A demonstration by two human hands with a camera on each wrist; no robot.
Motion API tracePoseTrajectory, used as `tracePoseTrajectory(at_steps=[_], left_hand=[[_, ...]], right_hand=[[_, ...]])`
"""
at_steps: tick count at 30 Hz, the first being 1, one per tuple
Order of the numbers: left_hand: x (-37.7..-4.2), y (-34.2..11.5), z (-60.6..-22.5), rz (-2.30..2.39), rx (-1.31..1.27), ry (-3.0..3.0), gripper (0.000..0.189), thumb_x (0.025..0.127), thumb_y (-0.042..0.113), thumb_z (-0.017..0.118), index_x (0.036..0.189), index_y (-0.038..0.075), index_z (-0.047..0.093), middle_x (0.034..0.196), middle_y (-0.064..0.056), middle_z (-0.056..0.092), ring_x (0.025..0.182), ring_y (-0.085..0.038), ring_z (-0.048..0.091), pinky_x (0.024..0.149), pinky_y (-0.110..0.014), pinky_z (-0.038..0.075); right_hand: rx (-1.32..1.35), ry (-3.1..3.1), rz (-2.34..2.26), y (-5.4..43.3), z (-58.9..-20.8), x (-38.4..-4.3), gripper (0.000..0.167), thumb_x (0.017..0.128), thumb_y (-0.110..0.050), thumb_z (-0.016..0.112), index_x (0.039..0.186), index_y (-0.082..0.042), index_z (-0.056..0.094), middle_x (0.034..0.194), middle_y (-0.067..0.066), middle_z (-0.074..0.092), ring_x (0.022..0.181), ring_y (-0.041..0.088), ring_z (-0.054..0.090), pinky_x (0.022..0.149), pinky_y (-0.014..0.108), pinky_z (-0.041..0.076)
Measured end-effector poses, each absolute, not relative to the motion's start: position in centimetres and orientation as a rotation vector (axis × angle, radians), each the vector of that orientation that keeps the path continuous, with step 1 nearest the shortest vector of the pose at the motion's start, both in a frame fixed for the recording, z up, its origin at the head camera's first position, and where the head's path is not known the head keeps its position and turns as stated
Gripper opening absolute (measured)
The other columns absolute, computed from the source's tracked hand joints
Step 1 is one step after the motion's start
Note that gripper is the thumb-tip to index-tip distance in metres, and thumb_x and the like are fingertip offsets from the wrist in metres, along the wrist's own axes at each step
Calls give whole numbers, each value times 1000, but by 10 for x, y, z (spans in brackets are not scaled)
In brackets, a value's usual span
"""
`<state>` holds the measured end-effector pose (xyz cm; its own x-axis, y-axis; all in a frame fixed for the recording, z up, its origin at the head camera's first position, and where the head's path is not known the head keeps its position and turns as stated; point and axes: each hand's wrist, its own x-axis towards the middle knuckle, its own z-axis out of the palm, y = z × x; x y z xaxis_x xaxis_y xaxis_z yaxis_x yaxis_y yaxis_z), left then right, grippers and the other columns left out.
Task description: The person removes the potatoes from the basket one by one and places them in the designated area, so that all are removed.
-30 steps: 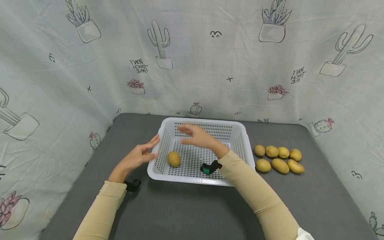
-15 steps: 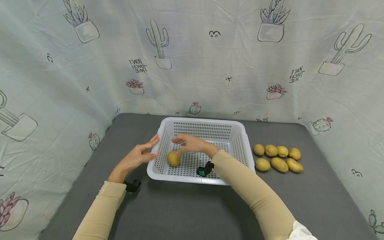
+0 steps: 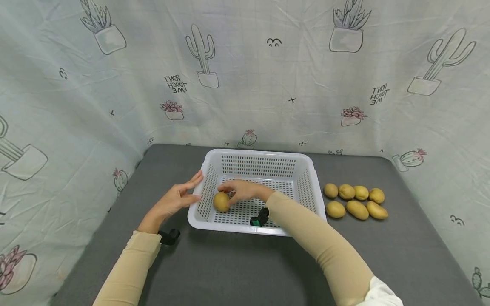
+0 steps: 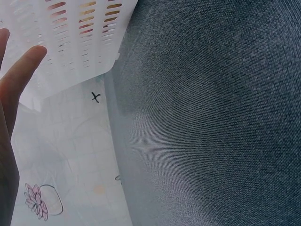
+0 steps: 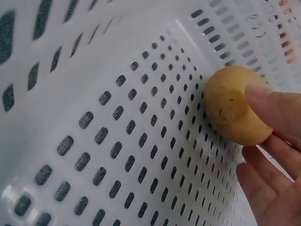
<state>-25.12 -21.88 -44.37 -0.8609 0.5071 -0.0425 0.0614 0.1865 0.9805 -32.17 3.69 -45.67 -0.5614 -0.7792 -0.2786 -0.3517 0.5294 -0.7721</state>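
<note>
A single yellow-brown potato (image 3: 220, 202) lies in the left part of a white perforated plastic basket (image 3: 229, 228). My right hand (image 3: 245, 190) reaches into the basket and holds this potato; in the right wrist view the thumb (image 5: 270, 106) presses on its near side and the fingers lie beyond and below it. The potato (image 5: 228, 106) sits low by the basket's end wall there. My left hand (image 3: 174, 200) rests with extended fingers against the basket's left rim. In the left wrist view, part of that hand shows beside the slotted wall (image 4: 70, 42).
To the right of the basket, several potatoes (image 3: 357, 210) lie in two rows on the grey table (image 3: 229, 267). A pale curtain (image 3: 245, 85) printed with cacti hangs behind and at both sides. Each wrist wears a black camera mount (image 3: 168, 236).
My right hand has come down and leftward inside the basket onto the potato, and its fingers have closed round it. The left hand has stayed at the rim.
</note>
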Motion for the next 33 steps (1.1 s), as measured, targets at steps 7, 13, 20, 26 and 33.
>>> tracePoseTrajectory(at_steps=[7, 13, 20, 26, 33], left_hand=[[-252, -219, -444, 1721, 535, 2098, 74, 91, 13, 64, 151, 12, 20, 160, 8, 2, 129, -36, 43, 87, -26, 50], [-252, -219, -444, 1717, 541, 2115, 73, 91, 13, 64, 151, 11, 21, 160, 8, 3, 130, -36, 41, 88, -23, 49], [-252, -218, -444, 1704, 544, 2132, 73, 91, 13, 63, 151, 12, 21, 160, 8, 3, 127, -33, 45, 87, -25, 50], [-251, -217, -444, 1715, 540, 2121, 73, 91, 11, 63, 150, 11, 21, 160, 7, 3, 127, -35, 45, 87, -26, 50], [-250, -218, -441, 1710, 539, 2131, 73, 91, 11, 63, 150, 9, 21, 160, 5, 3, 125, -38, 48, 86, -25, 51]], right_hand=[[-900, 2132, -874, 34, -460, -320, 70, 82, -9, 74, 144, -8, 41, 145, 5, 44, 134, 23, 42, 106, 33, 38], [-916, 2148, -852, 32, -465, -321, 71, 81, -6, 74, 144, -12, 42, 144, 3, 45, 133, 21, 42, 105, 30, 39], [-941, 2196, -776, 30, -464, -320, 70, 81, -5, 73, 143, -16, 43, 143, 1, 47, 131, 19, 45, 103, 28, 40], [-966, 2266, -676, 33, -458, -319, 69, 81, -10, 75, 142, -18, 45, 138, 0, 51, 120, 15, 52, 100, 29, 42], [-1038, 2345, -571, 35, -448, -321, 69, 81, -13, 74, 143, -16, 44, 139, 2, 50, 117, 15, 51, 100, 31, 41]])
